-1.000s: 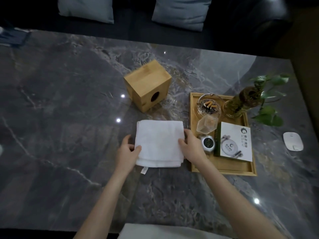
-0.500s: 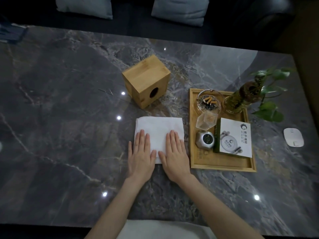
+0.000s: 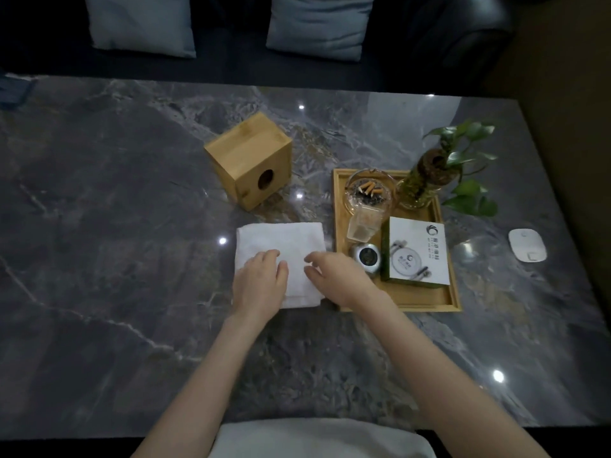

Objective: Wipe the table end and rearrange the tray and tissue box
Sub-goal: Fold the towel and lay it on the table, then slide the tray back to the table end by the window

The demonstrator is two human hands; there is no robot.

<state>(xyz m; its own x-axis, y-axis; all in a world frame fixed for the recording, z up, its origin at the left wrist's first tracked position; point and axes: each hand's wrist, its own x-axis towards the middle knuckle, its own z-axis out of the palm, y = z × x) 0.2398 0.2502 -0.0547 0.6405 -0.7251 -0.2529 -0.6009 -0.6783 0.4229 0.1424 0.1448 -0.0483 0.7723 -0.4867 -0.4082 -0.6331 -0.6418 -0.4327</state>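
Note:
A folded white cloth (image 3: 281, 238) lies flat on the dark marble table (image 3: 115, 226), just left of the wooden tray (image 3: 426, 300). My left hand (image 3: 259, 282) rests palm down on the cloth's near left part. My right hand (image 3: 337, 274) hovers over the cloth's right edge with curled, parted fingers, holding nothing that I can see. The wooden tissue box (image 3: 249, 160) stands tilted behind the cloth, its round hole facing me. The tray holds an ashtray (image 3: 368, 191) with butts, a glass cup (image 3: 362, 226), a small round tin (image 3: 365, 256), a white booklet (image 3: 418, 251) and a plant vase (image 3: 420, 183).
A white remote-like device (image 3: 527, 244) lies on the table right of the tray. Plant leaves (image 3: 469, 196) hang over the tray's far right corner. A dark sofa with two grey cushions (image 3: 317, 24) runs along the table's far edge. White fabric (image 3: 314, 438) sits at the near edge.
Both hands lay flat side by side on the cloth half a second ago. Now my right hand has lifted, curled its fingers and shifted right toward the tray; my left hand stays on the cloth.

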